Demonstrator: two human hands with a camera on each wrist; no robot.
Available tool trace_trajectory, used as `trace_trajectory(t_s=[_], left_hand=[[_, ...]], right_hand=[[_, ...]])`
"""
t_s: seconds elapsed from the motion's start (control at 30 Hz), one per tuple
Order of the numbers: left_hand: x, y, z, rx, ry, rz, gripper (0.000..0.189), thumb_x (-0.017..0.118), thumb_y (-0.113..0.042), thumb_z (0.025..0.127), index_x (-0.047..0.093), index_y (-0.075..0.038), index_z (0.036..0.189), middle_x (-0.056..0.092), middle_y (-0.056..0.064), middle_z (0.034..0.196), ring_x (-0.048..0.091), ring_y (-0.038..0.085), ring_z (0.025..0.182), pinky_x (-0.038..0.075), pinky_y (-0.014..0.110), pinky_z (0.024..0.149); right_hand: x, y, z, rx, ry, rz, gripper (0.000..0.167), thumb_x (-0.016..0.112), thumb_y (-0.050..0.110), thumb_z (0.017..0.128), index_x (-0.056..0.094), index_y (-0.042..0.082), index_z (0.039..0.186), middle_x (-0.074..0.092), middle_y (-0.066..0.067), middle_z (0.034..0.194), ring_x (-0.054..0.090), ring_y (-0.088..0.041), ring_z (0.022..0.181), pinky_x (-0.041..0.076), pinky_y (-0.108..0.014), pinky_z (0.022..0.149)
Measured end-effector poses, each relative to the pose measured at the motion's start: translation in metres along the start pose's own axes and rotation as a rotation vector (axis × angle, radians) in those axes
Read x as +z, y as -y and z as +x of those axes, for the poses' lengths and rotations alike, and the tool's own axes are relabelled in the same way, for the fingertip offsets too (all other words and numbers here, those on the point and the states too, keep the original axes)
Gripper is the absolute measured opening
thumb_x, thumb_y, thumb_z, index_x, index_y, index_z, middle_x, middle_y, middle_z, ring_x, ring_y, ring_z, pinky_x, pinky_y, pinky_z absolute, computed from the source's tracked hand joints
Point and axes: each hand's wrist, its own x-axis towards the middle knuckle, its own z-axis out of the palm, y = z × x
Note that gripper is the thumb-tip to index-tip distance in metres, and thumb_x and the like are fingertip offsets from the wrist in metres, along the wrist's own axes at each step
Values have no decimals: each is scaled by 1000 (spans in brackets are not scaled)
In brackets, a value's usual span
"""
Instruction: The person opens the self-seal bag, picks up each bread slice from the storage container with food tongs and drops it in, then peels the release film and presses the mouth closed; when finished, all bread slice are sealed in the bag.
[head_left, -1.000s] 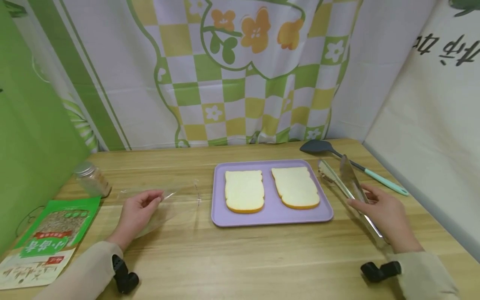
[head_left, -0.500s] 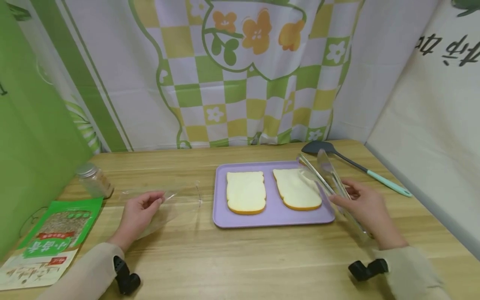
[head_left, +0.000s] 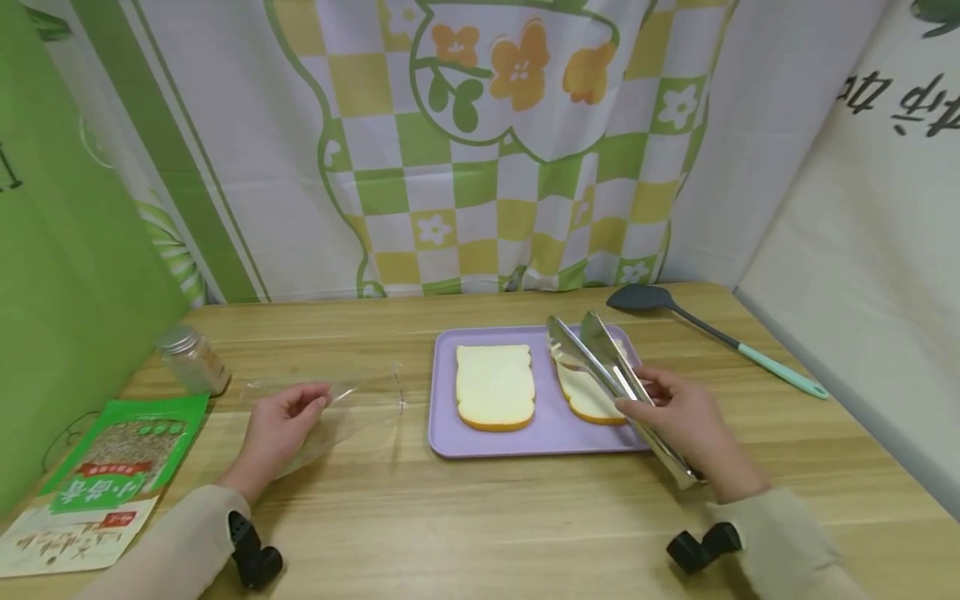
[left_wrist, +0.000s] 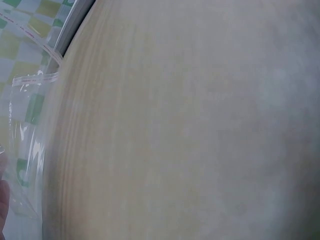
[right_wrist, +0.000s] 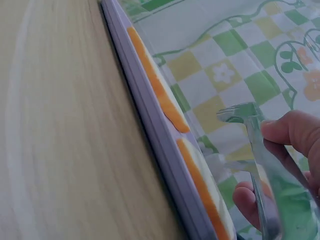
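My left hand (head_left: 277, 429) pinches the edge of a clear plastic bag (head_left: 360, 412), held near the table left of the tray. In the left wrist view the bag (left_wrist: 32, 125) shows at the left edge beside a bit of finger. My right hand (head_left: 686, 425) grips metal tongs (head_left: 602, 344), their arms apart and pointing away from me. The tongs overlap the right bread slice (head_left: 588, 400) in the head view; in the right wrist view nothing shows between their tips. A second bread slice (head_left: 495, 387) lies flat on the left of the purple tray (head_left: 442, 437).
A black spatula with a mint handle (head_left: 776, 367) lies at the back right. At the left are a lidded spice jar (head_left: 197, 362) and a green seed packet (head_left: 112, 479). A patterned cloth (head_left: 480, 192) hangs behind the wooden table (head_left: 480, 525).
My right hand has carried the tongs leftward, from beside the tray to over the right bread slice. My left hand stays in place with the bag.
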Motion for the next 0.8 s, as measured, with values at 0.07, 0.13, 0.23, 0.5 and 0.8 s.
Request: trace_trajectory(t_s=[0.07,0.13,0.23,0.5,0.8], left_hand=[[0,0,0,3,-3,0,20,57,-6,91,65,2,107,68,17,100,54,-9,77,48,11,65],[0,0,0,6,-5,0,20,57,-7,91,66,2,107,68,17,99,54,-8,77,48,12,64],[0,0,0,5,-6,-4,20,58,-7,90,66,2,107,68,17,99,54,-7,77,47,12,64],[0,-3,0,4,-5,-17,21,60,-9,90,66,2,107,68,17,99,55,-5,77,47,12,64],[-1,-4,0,-22,7,-2,23,59,-12,91,65,1,108,67,17,101,54,-5,78,47,12,65]], right_hand=[[5,2,0,3,14,24,58,73,30,79,55,-2,124,65,-14,97,56,-17,83,46,-21,67],[10,4,0,5,35,50,57,72,29,79,55,-2,124,64,-13,97,55,-16,82,46,-21,67],[17,7,0,7,75,117,56,72,27,80,54,-2,124,64,-13,96,54,-14,80,46,-21,64],[35,19,-3,26,119,204,51,71,20,81,55,-5,122,62,-10,90,50,-14,76,44,-21,61],[44,22,-5,146,119,283,50,67,21,84,53,-7,124,65,-16,99,52,-11,76,46,-21,63]])
